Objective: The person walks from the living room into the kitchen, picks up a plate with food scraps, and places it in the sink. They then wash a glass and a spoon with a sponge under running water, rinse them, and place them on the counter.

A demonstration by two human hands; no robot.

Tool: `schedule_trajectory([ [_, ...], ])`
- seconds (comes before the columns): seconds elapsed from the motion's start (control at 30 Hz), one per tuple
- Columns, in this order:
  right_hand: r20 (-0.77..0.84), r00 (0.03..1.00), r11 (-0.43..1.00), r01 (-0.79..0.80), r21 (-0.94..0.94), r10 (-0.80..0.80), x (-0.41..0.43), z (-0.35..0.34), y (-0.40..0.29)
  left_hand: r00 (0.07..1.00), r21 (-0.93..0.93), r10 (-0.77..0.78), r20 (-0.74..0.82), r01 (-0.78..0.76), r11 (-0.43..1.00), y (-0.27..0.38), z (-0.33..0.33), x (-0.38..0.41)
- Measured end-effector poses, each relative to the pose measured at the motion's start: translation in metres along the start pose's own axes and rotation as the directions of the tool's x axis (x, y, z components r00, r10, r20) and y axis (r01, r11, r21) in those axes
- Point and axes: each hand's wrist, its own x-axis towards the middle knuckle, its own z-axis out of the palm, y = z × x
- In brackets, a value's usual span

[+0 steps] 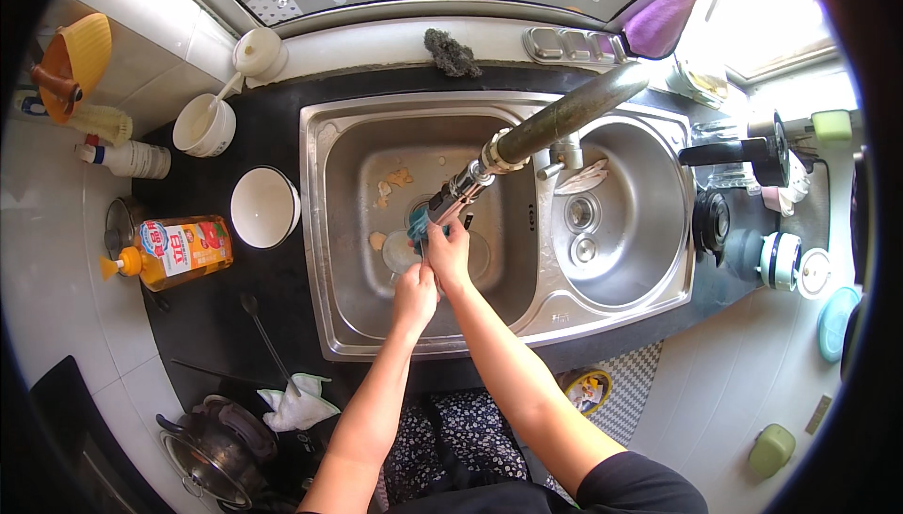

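Note:
Over the large basin of a stainless steel sink (pixel 430 352), my two hands are close together beneath the faucet spout (pixel 460 193). My left hand (pixel 415 299) is closed on a thin utensil whose kind I cannot tell. Just above it, my right hand (pixel 449 253) holds a teal cloth or scrubber (pixel 418 223) around the upper part of that utensil. A clear round thing, perhaps a lid or water, shows under the hands. Food scraps (pixel 399 177) lie on the basin's floor. Fish or meat pieces (pixel 584 179) rest in the round right basin.
A white bowl (pixel 265 207) and an orange dish soap bottle (pixel 187 249) are left of the sink. A long spoon (pixel 268 341) rests on a white cloth (pixel 300 405) near a metal pot (pixel 219 450). Steel wool (pixel 452 53) sits behind the basin, and a black-handled pitcher (pixel 734 153) stands at right.

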Motion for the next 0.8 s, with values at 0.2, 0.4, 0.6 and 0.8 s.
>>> schedule_trajectory([
  [0.2, 0.173, 0.974, 0.939, -0.192, 0.286, 0.147, -0.017, 0.004, -0.01, 0.993, -0.242, -0.119, -0.001, 0.115, 0.963, 0.004, -0.006, 0.001],
  [0.4, 0.323, 0.941, 0.994, -0.108, 0.005, 0.101, 0.001, -0.01, -0.019, 0.983, -0.226, -0.163, 0.089, 0.179, 0.958, 0.007, -0.011, -0.003],
  [0.6, 0.052, 0.972, 0.562, 0.176, -0.808, -0.229, -0.002, -0.008, -0.02, 0.97, -0.372, -0.216, 0.112, 0.242, 0.896, 0.017, -0.003, -0.013],
  [0.8, -0.037, 0.998, 0.966, -0.061, -0.253, 0.054, -0.013, -0.001, 0.007, 0.994, -0.248, -0.099, -0.042, 0.085, 0.965, 0.003, 0.005, 0.0],
])
